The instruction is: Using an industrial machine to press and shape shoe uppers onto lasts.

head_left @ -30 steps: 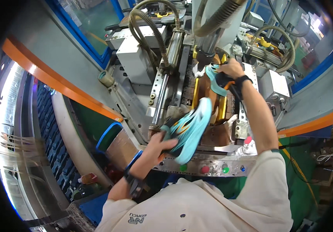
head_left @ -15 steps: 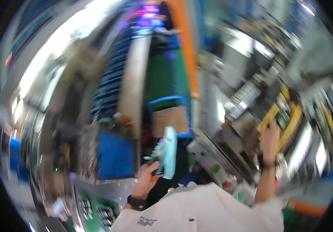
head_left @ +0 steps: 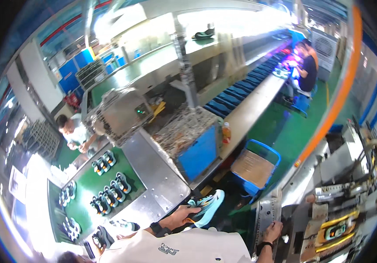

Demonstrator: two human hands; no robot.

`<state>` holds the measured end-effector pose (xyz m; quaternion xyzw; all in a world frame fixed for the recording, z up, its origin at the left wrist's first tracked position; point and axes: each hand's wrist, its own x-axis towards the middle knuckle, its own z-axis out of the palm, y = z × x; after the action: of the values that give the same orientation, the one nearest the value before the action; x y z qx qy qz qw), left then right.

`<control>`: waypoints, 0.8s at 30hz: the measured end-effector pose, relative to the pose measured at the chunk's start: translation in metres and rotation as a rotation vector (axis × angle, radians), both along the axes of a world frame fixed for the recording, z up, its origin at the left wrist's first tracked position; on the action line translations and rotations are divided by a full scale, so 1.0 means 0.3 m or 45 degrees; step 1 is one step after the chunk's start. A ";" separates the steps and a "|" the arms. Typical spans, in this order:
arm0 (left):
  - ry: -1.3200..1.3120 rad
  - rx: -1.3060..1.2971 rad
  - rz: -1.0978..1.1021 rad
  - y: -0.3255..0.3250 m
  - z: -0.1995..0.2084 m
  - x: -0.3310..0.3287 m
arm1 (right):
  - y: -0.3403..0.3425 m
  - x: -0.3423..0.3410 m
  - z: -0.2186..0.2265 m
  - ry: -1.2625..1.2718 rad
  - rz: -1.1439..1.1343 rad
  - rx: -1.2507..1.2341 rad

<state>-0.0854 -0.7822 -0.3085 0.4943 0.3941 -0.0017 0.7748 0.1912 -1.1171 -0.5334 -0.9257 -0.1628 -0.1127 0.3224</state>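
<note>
My left hand [head_left: 185, 215] grips a sneaker [head_left: 211, 207] with a pale aqua sole and a dark patterned upper, holding it tilted near the corner of a metal table. My right hand [head_left: 273, 231] is loosely curled beside the perforated metal edge [head_left: 265, 215] of a machine. Whatever its fingers might hold is hidden. To its right, a dark piece with a pale rim [head_left: 335, 231], looking like a shoe, sits between yellow bars [head_left: 338, 242] in the machine.
Several sneakers [head_left: 110, 196] stand in rows on a green conveyor [head_left: 85, 177] at left. A blue-framed cart [head_left: 253, 168] stands ahead, and a rack line of dark blue trays [head_left: 241, 90] runs back. One person [head_left: 76, 133] sits at left; others [head_left: 307, 68] work far off.
The view has swung, bringing the conveyor of sneakers into sight. My right hand has left the yellow bars and is now lower, by the machine's edge. The left hand still grips the sneaker.
</note>
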 end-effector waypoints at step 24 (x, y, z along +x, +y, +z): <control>0.256 0.882 1.127 1.617 -0.998 -1.205 | 2.083 0.347 0.830 -0.047 0.943 -0.597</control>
<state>-0.4470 -0.2972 -0.6077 0.5047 0.6128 0.4053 0.4533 0.2953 -0.4923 -0.2843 -0.8507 -0.5108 0.0339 0.1194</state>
